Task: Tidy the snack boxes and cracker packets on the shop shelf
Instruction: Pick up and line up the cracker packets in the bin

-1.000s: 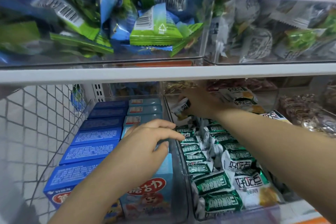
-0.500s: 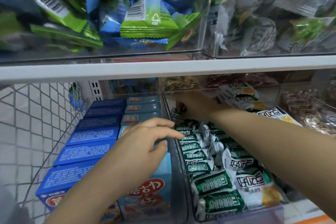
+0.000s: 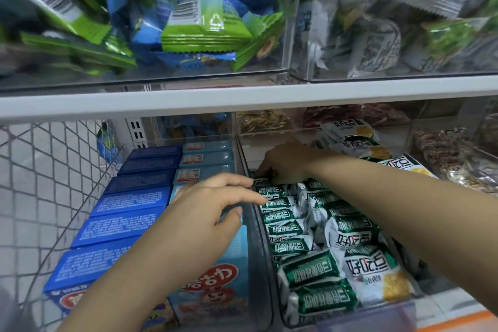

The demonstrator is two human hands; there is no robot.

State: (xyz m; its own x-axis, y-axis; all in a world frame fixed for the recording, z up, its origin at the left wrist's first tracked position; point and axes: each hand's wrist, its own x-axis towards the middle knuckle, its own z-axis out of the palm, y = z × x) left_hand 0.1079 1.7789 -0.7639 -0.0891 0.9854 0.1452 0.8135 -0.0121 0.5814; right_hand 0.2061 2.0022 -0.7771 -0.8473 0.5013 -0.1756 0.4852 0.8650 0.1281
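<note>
Head view: green cracker packets stand in a row in the right clear bin. The right grip pinches the rearmost packet. The left grip hovers wide above the snack boxes. Risk: forcing the packet down may topple the row.

Illumination was diffuse and moderately bright. The upper packets behind the clear bin walls were smeared by blur, and their print was unreadable. The green cracker packets below were sharp, with small highlights on the foil. The rear of the lower shelf lay in shade, which darkened the right hand at its fingertips. Wide-angle distortion bent the wire mesh and shelf edge.
</note>
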